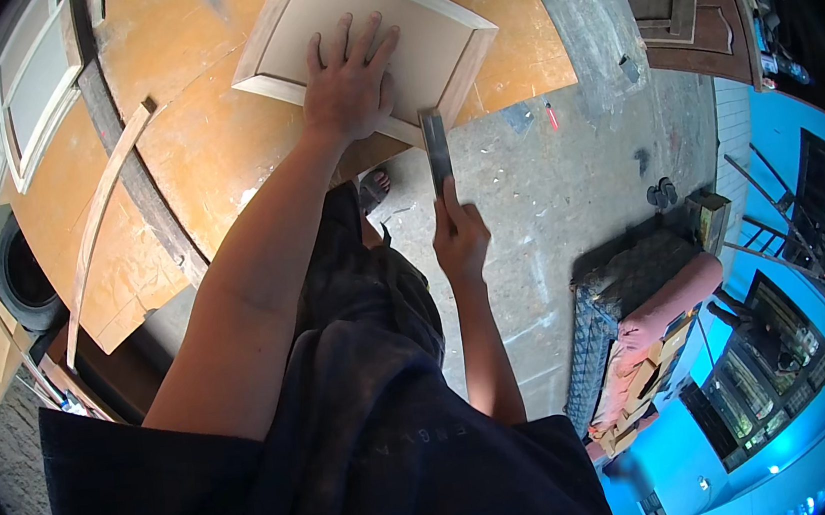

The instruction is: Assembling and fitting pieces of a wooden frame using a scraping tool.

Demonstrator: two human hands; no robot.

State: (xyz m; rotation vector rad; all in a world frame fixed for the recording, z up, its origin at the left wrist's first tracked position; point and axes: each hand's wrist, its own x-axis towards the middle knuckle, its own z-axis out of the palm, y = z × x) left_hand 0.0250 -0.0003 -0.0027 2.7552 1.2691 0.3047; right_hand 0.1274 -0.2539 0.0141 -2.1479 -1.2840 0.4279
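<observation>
A framed wooden panel (386, 21), with pale edge strips around a tan middle, lies at a slant on the orange-brown worktable. My left hand (348, 88) rests flat on the panel's near part, fingers spread and nothing held. Closed around the lower end of a long, flat, dark file-like tool (437, 144) is my right hand (461, 237). The tool's far end meets or overlaps the panel's near right corner. Its grip is hidden in my fingers, so I cannot tell its exact kind.
A curved wooden strip (92, 221) and a dark board (138, 176) lie on the table's left part. White-framed panels (38, 91) stand at far left. A grey board (595, 32) lies at the table's right edge. A worn sofa (641, 324) stands on the concrete floor, right.
</observation>
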